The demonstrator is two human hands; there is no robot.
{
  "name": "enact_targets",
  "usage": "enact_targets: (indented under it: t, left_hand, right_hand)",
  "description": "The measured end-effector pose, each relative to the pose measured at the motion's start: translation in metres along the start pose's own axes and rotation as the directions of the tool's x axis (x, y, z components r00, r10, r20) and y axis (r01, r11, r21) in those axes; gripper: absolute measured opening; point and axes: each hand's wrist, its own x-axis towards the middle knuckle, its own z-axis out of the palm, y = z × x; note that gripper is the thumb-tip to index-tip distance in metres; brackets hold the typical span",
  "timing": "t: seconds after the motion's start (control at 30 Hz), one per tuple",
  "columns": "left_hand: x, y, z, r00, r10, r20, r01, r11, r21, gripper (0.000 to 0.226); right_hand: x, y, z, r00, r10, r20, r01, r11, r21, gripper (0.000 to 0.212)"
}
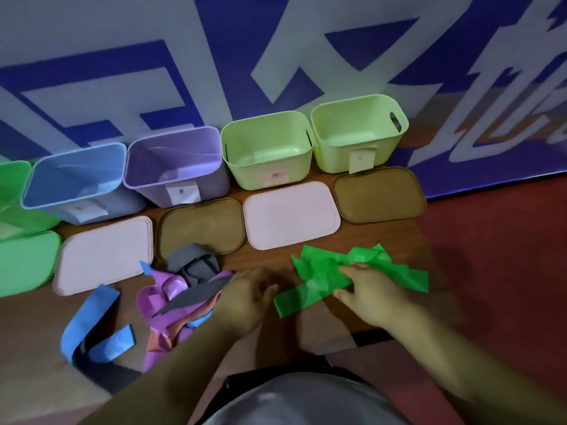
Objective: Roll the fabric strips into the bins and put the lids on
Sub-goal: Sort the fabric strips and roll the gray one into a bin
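Note:
A crumpled green fabric strip [325, 277] lies on the wooden table, and my right hand [368, 289] grips its middle. My left hand [245, 299], blurred, rests at the edge of a pile of strips: purple [165, 296], grey [193, 265] and blue [92, 326]. Whether the left hand holds anything cannot be made out. Open bins stand along the wall: blue [73, 182], purple [171, 167], and two light green [267, 148] [356, 133]. Lids lie flat in front of them: pink [104, 256], brown [199, 228], pink [291, 216], brown [377, 194].
A green bin [12, 191] and a green lid [24, 262] sit at the far left edge. A blue and white patterned wall [276, 50] rises right behind the bins. The table ends at the right, with red floor [497, 256] beyond.

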Motion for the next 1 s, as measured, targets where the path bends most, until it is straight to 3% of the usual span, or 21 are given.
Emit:
enact_targets:
  t: [0.07,0.17,0.4,0.57,0.8,1.0]
  left_hand:
    - [-0.016,-0.017,-0.007,0.997,-0.059,-0.052,0.067,0.985,0.161,0.031]
    - [-0.043,-0.04,-0.024,0.981,-0.147,-0.128,0.176,0.95,0.259,0.038]
    - [-0.095,-0.112,-0.065,0.897,-0.394,-0.2,0.432,0.878,0.206,0.063]
    - [-0.111,-0.144,-0.089,0.904,-0.427,-0.03,0.427,0.899,0.096,0.071]
    - [-0.093,-0.17,-0.098,0.912,-0.395,0.11,0.402,0.915,-0.045,0.039]
    - [-0.085,-0.175,-0.106,0.93,-0.36,0.071,0.361,0.932,-0.008,0.03]
  right_hand:
    - [0.004,-0.008,0.01,1.0,-0.021,0.012,0.021,0.999,-0.037,0.061]
    - [0.008,-0.037,0.025,0.993,-0.115,0.023,0.117,0.991,-0.064,0.058]
    - [0.021,-0.126,0.063,0.948,-0.312,0.053,0.314,0.949,-0.021,0.049]
    - [0.034,-0.184,0.088,0.954,-0.3,0.021,0.298,0.952,0.065,0.05]
    - [0.044,-0.219,0.109,0.963,-0.259,-0.07,0.251,0.962,-0.108,0.05]
    - [0.044,-0.237,0.109,0.953,-0.287,-0.101,0.277,0.956,-0.097,0.053]
